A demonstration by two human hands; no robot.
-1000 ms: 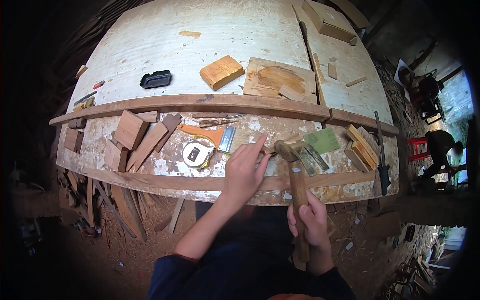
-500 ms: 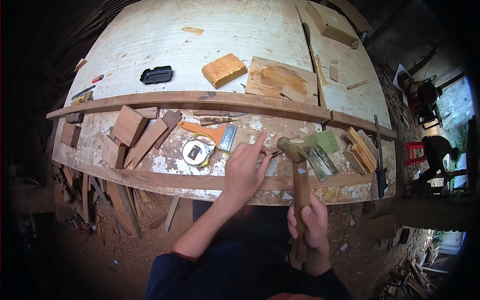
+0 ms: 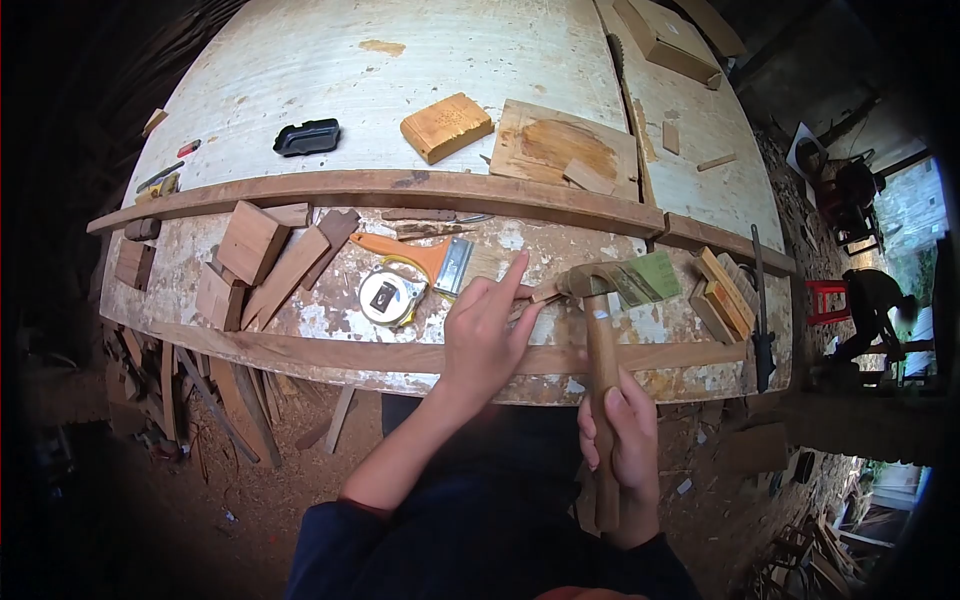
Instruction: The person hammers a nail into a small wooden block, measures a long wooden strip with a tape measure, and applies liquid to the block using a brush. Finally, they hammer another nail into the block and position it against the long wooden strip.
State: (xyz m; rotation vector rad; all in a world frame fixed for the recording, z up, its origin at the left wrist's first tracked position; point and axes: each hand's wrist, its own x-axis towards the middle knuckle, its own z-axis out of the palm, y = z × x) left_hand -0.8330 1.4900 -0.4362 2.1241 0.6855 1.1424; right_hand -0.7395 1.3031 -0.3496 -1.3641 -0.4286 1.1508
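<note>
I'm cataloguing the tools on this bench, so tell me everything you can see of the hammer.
The hammer has a long, pale brown wooden handle and a dull metal head. The right hand grips the handle near its lower end, so the handle runs up over the bench edge. The head sits low over the bench, close to the fingertips of the left hand, beside a green sheet. Whether the head touches anything is unclear.

1 view only, from a head-worn camera. It looks forward and steeply down over the workbench (image 3: 300,80), close above the left hand (image 3: 485,335) and right hand (image 3: 625,440). Wide fisheye lens curves the bench edges; corners are dark.
</note>
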